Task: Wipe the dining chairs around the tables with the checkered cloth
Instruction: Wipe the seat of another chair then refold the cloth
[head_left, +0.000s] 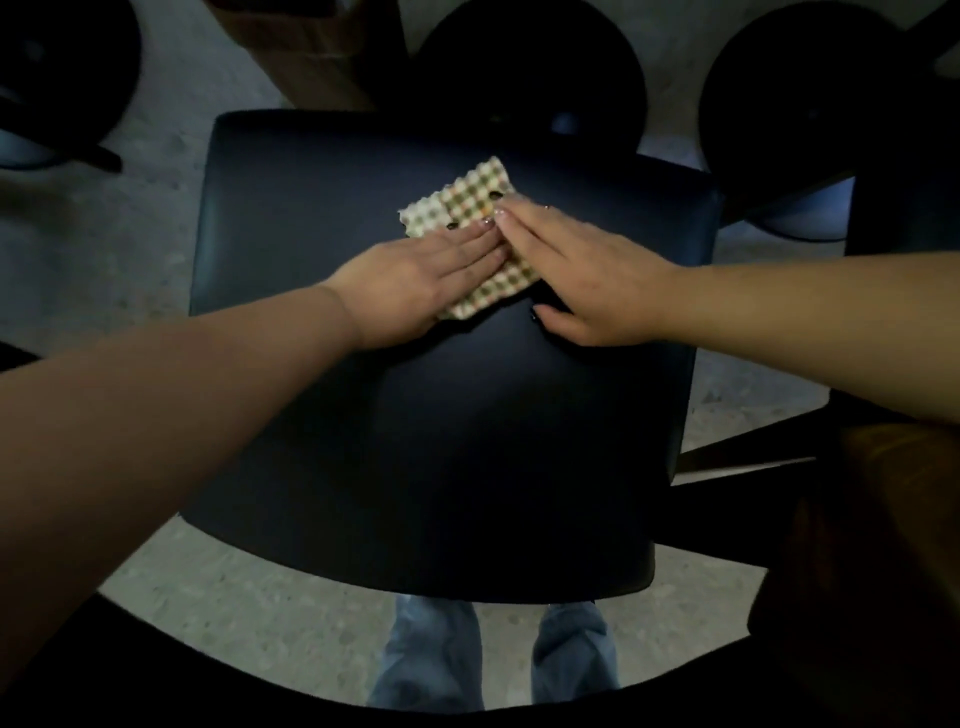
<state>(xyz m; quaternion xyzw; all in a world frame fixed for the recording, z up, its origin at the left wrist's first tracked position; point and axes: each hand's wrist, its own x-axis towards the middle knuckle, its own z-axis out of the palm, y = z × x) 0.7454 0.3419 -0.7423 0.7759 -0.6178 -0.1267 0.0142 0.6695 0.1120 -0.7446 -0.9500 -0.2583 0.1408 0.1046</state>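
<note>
Jeans legs (493, 649) show at bottom centre, partly cut off by the dark chair seat (441, 441), where left hand (421, 270) and right hand (582, 260) press flat-fingered on the half-covered checkered cloth (467, 208) mid-frame, dim round stools (530, 67) beyond.

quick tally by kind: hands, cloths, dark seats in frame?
Hands: 2, left hand and right hand, both flat on the cloth
Checkered cloth: 1
Dark square chair seat: 1
Dark round seats: 3
Total: 7
</note>
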